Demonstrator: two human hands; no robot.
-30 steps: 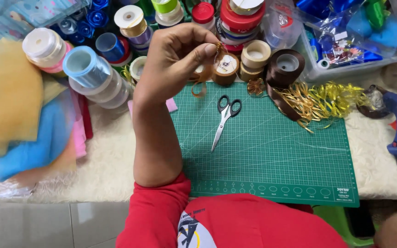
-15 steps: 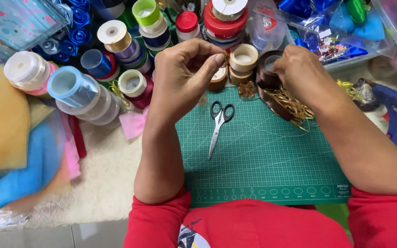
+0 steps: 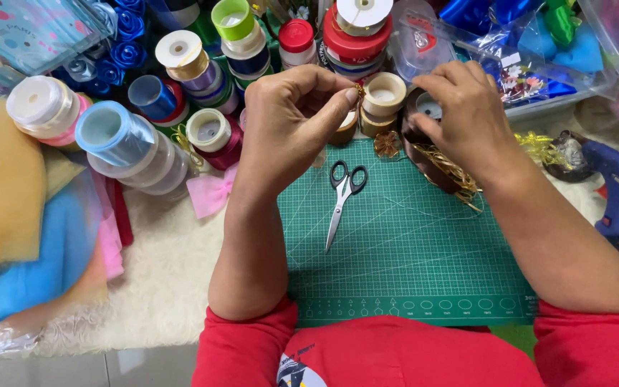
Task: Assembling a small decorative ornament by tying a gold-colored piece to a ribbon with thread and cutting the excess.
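My left hand (image 3: 291,125) is raised over the far edge of the green cutting mat (image 3: 410,265), thumb and forefinger pinched on a small gold ribbon piece (image 3: 359,89). Close beside it, my right hand (image 3: 467,118) hovers with fingers curled, its fingertips near a brown ribbon spool (image 3: 424,132); I cannot see anything gripped in it. Black-handled scissors (image 3: 342,201) lie shut on the mat below my left hand. A small gold bow (image 3: 387,143) rests at the mat's top edge.
Several ribbon spools (image 3: 202,64) crowd the back of the table. Gold tinsel strands (image 3: 460,175) lie at the mat's right, a blue glue gun (image 3: 617,186) further right. Yellow and blue fabric (image 3: 16,236) lies at the left, a pink bow (image 3: 209,193) beside it.
My right hand has come into view from the right and moved up next to my left hand. My left hand stays pinched on the gold piece; the view has shifted slightly.
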